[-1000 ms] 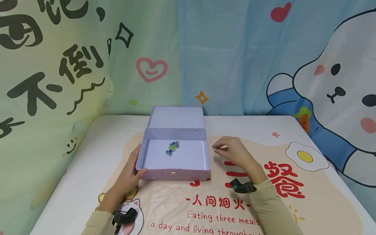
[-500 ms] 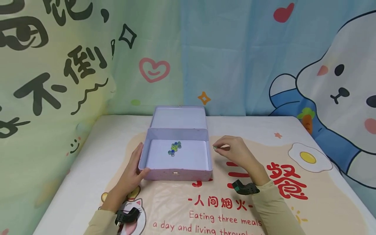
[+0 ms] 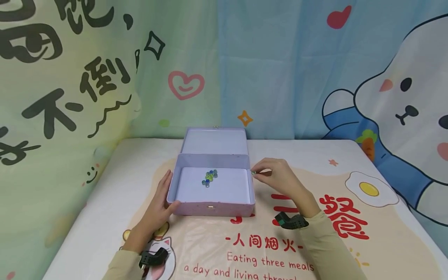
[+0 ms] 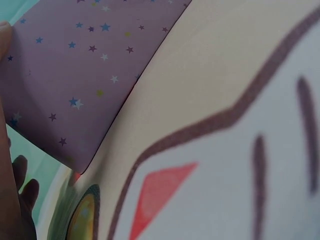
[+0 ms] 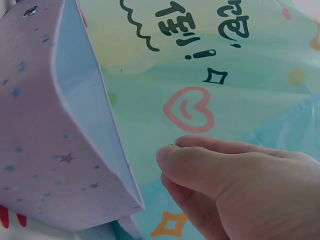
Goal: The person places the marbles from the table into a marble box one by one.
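A lilac tin box (image 3: pixel 196 209) with its lid (image 3: pixel 216 140) folded back stands on the table. Inside, towards the middle of its white floor, several blue, green and clear marbles (image 3: pixel 209 177) lie in a cluster. My left hand (image 3: pixel 155 210) holds the box's front left corner, fingers along the side and thumb at the front. My right hand (image 3: pixel 280 177) pinches a small greenish marble (image 3: pixel 253 172) between thumb and fingertips, right by the box's right rim. In the right wrist view the fingertips (image 5: pixel 167 155) hide the marble.
A printed cloth (image 3: pixel 266 268) with red writing, a fried egg (image 3: pixel 369 189) and a cat (image 3: pixel 159 256) covers the table. Behind the box hangs a curtain (image 3: pixel 259 70) with a cartoon bear and hearts. Dark straps (image 3: pixel 292 221) sit on both wrists.
My right hand has moved slightly left and up towards the box's rim with the marble. The left hand stays on the box. The view has shifted a little.
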The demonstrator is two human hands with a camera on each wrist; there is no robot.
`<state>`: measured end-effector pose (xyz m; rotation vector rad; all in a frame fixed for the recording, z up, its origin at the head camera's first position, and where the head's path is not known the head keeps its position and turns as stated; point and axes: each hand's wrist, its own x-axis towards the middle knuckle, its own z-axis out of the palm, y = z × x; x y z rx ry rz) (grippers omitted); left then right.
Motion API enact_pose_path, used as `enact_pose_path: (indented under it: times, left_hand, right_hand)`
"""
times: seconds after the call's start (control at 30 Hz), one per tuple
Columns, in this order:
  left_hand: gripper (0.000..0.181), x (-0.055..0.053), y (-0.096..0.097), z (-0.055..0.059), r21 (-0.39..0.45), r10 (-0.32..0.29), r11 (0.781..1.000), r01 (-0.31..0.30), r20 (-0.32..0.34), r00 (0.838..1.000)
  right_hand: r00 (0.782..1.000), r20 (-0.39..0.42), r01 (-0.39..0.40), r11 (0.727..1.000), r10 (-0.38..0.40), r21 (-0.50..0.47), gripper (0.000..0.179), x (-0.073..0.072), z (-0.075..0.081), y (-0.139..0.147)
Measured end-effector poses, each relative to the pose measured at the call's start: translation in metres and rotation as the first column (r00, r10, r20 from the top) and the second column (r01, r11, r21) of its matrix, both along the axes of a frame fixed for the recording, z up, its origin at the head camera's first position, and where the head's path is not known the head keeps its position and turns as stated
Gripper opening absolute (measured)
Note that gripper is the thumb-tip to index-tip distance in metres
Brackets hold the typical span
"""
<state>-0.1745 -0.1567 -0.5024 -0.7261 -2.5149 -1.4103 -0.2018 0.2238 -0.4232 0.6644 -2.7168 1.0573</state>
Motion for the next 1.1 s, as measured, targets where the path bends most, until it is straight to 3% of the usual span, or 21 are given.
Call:
enact_pose_path:
  times: [0.07,0.13,0.3,0.4,0.77,1.1]
  left_hand:
    - [0.087,0.004,0.002,0.008,0.000,-0.004,1.000,0.004,0.004,1.000]
    - [0.087,0.005,0.003,0.008,0.000,-0.005,1.000,0.005,0.003,1.000]
    - [0.091,-0.005,-0.003,-0.013,-0.014,0.004,1.000,-0.004,0.002,1.000]
    - [0.091,-0.008,-0.006,-0.018,-0.034,0.008,0.999,-0.008,0.003,1.000]
    - [0.090,-0.009,-0.009,-0.018,-0.052,0.009,0.999,-0.009,0.001,1.000]
    - [0.090,-0.008,-0.009,-0.017,-0.050,0.004,0.999,-0.004,0.009,1.000]
  right_hand:
    - [1.000,-0.007,-0.019,1.000,0.019,-0.009,0.017,-0.002,0.003,-0.002]
    - [1.000,-0.010,-0.028,1.000,0.028,-0.008,0.016,-0.005,0.006,-0.004]
    - [0.998,-0.016,-0.054,0.999,0.054,0.003,0.016,-0.013,0.007,-0.009]
    - [0.997,-0.030,-0.074,0.997,0.074,0.010,0.015,-0.020,0.007,-0.013]
    - [0.983,-0.093,-0.157,0.986,0.161,0.056,0.015,-0.052,0.011,-0.033]
    - [0.978,-0.049,-0.199,0.975,0.205,0.094,0.012,-0.074,0.015,-0.059]
